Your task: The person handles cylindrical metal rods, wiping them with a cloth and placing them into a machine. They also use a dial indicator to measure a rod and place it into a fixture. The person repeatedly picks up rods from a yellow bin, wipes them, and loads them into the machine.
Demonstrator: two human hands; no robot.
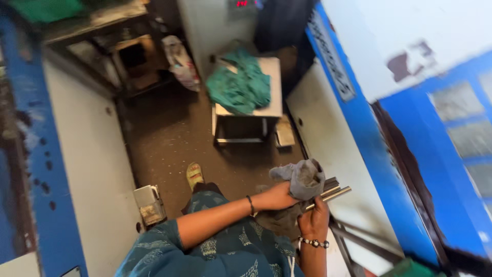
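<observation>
A grey rag (303,178) is gripped in the left hand (279,196), whose fingers are closed around the cloth and pressed onto a small bundle of metal rods (333,193). The rods are clasped from below by the right hand (314,219), its fingers curled shut around them, so that their bright ends are seen jutting out to the right of both hands. The two hands are held close together, just touching through the rag, above the lap. A dark band is worn on the left wrist and a beaded bracelet (313,242) on the right. A patterned teal garment (225,251) is seen under the forearms.

Below and ahead of the hands, a foot in a yellow sandal (194,175) is set on the dark floor (169,133). Farther ahead, well apart from the hands, a small metal surface (272,82) is stood, with a crumpled green cloth (239,86) draped over it. White and blue machine panels (87,154) are seen on both sides of the hands.
</observation>
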